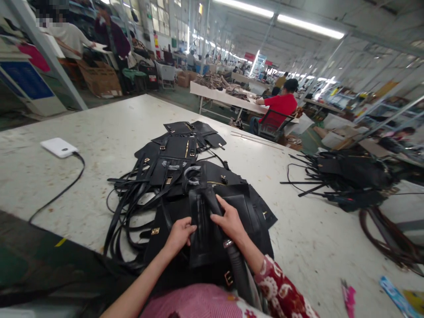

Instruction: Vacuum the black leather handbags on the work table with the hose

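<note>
A narrow black leather panel (198, 229) lies over a pile of black leather bag pieces in front of me. My left hand (180, 234) pinches its left edge between thumb and fingers. On the other side, my right hand (230, 221) is closed with thumb and forefinger on a black strap-like part (212, 201) along the panel's right side. Under my right wrist runs a dark ribbed tube-like piece (238, 265) with a metal ring. Flat black bag pieces (177, 148) with gold buckles and zips stretch away beyond my hands. Loose black straps (121, 221) hang in a tangle to the left.
A white power bank (58, 147) with a black cable lies at left on the white table (126, 115). More black bag parts (351, 170) and brown straps (387, 238) are at right. Pink-handled snips (348, 298) lie near the front. A person in red (280, 106) sits beyond.
</note>
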Motion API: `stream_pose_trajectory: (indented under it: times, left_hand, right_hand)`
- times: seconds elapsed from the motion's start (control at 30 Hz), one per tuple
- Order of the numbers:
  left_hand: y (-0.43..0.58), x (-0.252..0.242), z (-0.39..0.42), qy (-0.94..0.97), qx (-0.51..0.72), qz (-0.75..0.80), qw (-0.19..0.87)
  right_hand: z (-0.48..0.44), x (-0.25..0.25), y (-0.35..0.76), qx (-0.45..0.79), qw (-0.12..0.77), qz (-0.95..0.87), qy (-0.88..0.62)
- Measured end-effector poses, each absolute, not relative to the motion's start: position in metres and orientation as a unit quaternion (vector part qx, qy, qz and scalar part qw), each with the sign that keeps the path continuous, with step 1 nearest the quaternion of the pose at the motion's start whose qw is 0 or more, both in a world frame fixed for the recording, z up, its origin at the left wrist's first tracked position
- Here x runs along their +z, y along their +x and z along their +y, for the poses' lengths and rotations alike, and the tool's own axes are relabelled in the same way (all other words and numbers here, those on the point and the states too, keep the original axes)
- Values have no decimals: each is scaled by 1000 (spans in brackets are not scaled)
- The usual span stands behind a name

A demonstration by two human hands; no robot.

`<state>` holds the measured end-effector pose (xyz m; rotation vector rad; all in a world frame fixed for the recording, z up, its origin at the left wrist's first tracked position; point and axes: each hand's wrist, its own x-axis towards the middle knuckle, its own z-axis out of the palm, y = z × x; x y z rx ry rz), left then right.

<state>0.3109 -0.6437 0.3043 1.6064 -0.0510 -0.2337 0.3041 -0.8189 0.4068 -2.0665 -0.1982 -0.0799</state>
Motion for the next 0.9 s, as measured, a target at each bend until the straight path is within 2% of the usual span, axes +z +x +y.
stream_pose_trajectory:
  times: [0.1, 0.23, 0.47, 0.63, 0.8, 0.9]
  left_hand:
    - [332, 316, -654, 718, -49, -29, 694]
    - [351, 313, -664, 723, -54, -33, 688]
    - [356, 295, -666, 732, -76, -41, 676]
    - [358, 295, -668, 733, -88, -50, 672]
    - [364, 294, -666, 730, -96, -57, 674]
    - [363, 294, -664, 731, -99, -64, 672]
  right_hand:
    - [-829, 423, 300, -78, 525, -83, -844]
    - [-859, 432, 263, -27, 546, -49, -836]
    - [-884, 390, 187, 115, 512, -29, -851]
    - [-861, 365, 196, 113, 495, -51, -860]
    - [-855, 370, 218, 78, 543, -55, -834]
    - [-863, 375, 215, 72, 514, -50, -853]
